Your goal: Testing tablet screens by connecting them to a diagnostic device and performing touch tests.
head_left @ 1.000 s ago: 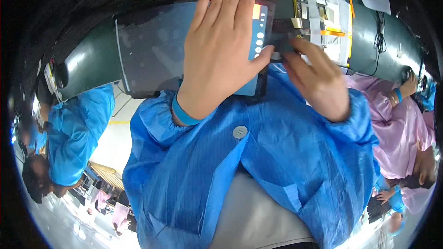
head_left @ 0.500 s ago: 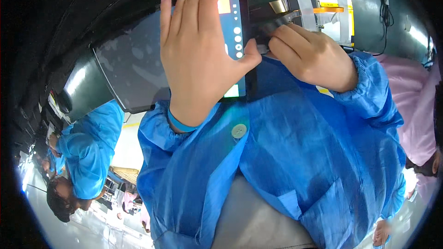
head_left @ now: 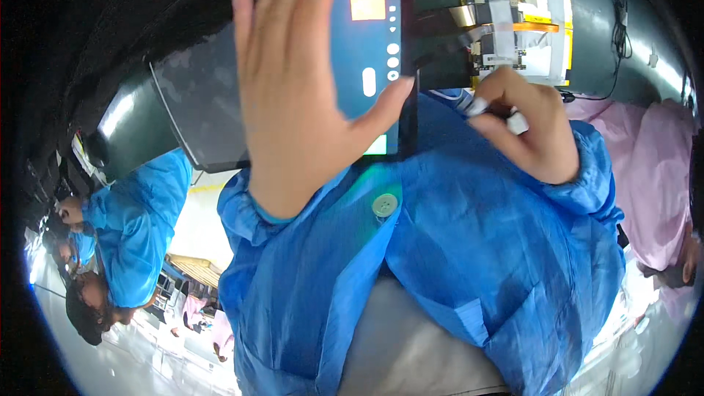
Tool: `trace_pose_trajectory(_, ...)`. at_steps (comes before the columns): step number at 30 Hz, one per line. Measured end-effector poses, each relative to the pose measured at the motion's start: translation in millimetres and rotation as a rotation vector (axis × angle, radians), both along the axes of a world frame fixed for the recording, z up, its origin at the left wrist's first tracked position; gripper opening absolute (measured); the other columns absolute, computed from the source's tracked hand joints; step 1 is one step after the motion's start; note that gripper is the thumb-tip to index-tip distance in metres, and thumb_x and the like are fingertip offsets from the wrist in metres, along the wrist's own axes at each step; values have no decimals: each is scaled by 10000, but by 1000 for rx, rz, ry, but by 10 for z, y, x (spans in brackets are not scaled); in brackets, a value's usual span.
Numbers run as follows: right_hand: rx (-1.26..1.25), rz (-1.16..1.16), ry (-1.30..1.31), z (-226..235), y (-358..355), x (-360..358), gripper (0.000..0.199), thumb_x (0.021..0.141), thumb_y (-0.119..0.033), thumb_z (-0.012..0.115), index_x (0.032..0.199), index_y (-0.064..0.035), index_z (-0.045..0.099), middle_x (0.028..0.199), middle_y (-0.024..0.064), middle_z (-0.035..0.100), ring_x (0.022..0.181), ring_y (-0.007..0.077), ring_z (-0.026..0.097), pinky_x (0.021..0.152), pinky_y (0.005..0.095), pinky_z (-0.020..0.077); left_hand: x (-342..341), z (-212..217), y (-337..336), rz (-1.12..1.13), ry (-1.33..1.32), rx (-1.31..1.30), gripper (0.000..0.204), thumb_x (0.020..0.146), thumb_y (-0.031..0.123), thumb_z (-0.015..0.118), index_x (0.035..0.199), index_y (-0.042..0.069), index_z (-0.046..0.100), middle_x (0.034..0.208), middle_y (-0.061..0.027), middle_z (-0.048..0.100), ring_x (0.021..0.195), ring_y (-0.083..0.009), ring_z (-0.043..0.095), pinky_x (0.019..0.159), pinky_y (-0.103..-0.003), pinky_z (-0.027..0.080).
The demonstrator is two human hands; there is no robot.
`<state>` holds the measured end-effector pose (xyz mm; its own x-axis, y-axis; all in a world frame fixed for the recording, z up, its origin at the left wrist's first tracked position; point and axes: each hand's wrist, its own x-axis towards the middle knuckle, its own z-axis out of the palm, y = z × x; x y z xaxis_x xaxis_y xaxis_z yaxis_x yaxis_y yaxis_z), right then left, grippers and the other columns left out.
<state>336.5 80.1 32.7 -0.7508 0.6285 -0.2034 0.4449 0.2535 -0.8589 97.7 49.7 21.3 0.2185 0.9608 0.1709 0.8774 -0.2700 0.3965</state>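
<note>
A lit tablet-like screen (head_left: 359, 51) with a black frame lies in front of me. My left hand (head_left: 293, 95) is over its left part, fingers stretched and thumb spread toward the right edge; whether the palm touches the glass I cannot tell. Right of the screen, my right hand (head_left: 532, 121) is curled in a pinch just below a circuit board assembly (head_left: 524, 18). A small white piece (head_left: 518, 124), perhaps a cable plug, shows between its fingers. A thin pale cable (head_left: 449, 93) runs beside the fingertips. Dark ribbon strips (head_left: 447, 48) join screen and board.
A dark film-covered panel (head_left: 198, 95) extends left of the screen. An orange strip (head_left: 535, 27) and grey tape cross the board. Black cables (head_left: 622, 37) hang at the far right. Co-workers in blue (head_left: 143, 227) and pink (head_left: 631, 169) are on either side.
My right hand has drawn away from the dark ribbon strips, down and to the right. My left hand has shifted slightly left, uncovering more of the screen.
</note>
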Motion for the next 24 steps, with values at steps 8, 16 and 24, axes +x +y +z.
trace_pose_trajectory(8, -443, -197, 241, -160, -68, -45, 202, 932, -196, 537, 873, -3, 558, 682, 23, 526, 590, 102, 509, 539, 249, 406, -193, 50, -402, 4, -15, -270, 1097, 484, 223, 787, 1431, 62, 257, 1473, -163, 281, 1374, -364, 219, 1113, -512, 144)
trace_pose_trajectory(16, 343, -225, -7, -289, -171, -281, 170, 765, -146, 688, 856, -75, 562, 729, 106, 601, 647, 293, 613, 564, 372, 479, -1063, -102, -660, 454, 25, 28, 842, 789, 537, 597, 1425, 74, 296, 1454, -160, 320, 1362, -357, 252, 1117, -485, 141)
trace_pose_trajectory(24, 345, -81, 40, -355, -118, -277, 167, 786, -160, 664, 873, -63, 560, 741, 108, 608, 650, 298, 613, 578, 386, 487, -1476, -498, -797, 531, -625, -158, 743, 852, 577, 464, 1409, 98, 352, 1448, -147, 336, 1354, -305, 294, 1109, -407, 215)
